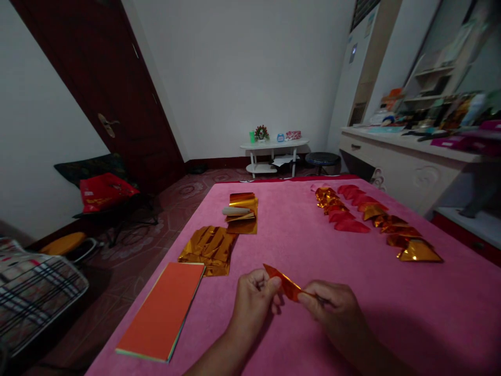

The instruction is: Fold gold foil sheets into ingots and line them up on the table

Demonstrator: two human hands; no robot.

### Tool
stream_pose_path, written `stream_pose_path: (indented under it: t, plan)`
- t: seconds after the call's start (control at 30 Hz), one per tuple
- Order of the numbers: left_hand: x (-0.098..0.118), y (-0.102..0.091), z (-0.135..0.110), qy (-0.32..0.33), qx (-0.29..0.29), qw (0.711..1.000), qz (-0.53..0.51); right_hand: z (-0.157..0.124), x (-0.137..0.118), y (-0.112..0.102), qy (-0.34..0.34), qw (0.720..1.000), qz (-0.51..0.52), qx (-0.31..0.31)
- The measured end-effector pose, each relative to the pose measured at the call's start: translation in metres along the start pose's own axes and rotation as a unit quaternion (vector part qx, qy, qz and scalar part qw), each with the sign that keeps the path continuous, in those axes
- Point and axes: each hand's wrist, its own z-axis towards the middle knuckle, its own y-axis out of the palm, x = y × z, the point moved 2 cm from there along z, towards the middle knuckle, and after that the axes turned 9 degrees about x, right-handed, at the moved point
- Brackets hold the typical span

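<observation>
Between my two hands is a small folded piece of shiny orange foil paper (288,287), pointed at its upper left end. My left hand (256,295) pinches it near that point, thumb on top. At the other end, my right hand (331,308) grips it between thumb and curled fingers. Left of my hands lies a stack of orange paper (164,308) with other colours at its edges. Behind it are crinkled gold foil sheets (209,248). Folded gold foil pieces (418,250) and red ones (350,224) sit in two rows at the right.
The pink cloth (282,230) covers the surface under my hands. A gold foil roll (241,199) and a pale rod-like object (236,211) lie at its far left. A cluttered white dresser (403,151) stands right; a chair holds a red bag (107,193) left.
</observation>
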Motion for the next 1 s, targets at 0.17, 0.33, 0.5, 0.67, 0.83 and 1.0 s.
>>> stream_pose_path:
  t: [0.17, 0.33, 0.5, 0.67, 0.83, 1.0]
  plan:
    - [-0.001, -0.003, 0.002, 0.006, -0.053, 0.999, 0.013, -0.004, 0.001, 0.006, 0.076, 0.976, 0.175, -0.109]
    - [0.002, -0.003, 0.000, -0.007, -0.078, 0.997, 0.010, -0.001, 0.003, 0.007, 0.185, 0.929, 0.277, -0.160]
    - [0.002, -0.002, 0.000, -0.013, -0.083, 0.996, 0.008, 0.001, -0.002, 0.005, 0.185, 0.931, 0.267, -0.168]
    - [-0.001, -0.003, -0.002, -0.013, -0.103, 0.994, 0.019, 0.001, -0.004, 0.005, 0.179, 0.929, 0.271, -0.179]
    - [0.003, -0.002, -0.003, -0.001, -0.104, 0.994, 0.026, 0.000, 0.004, 0.009, 0.188, 0.915, 0.295, -0.200]
    - [0.005, -0.005, -0.002, 0.044, -0.054, 0.997, 0.035, 0.002, 0.009, 0.011, 0.189, 0.921, 0.289, -0.179]
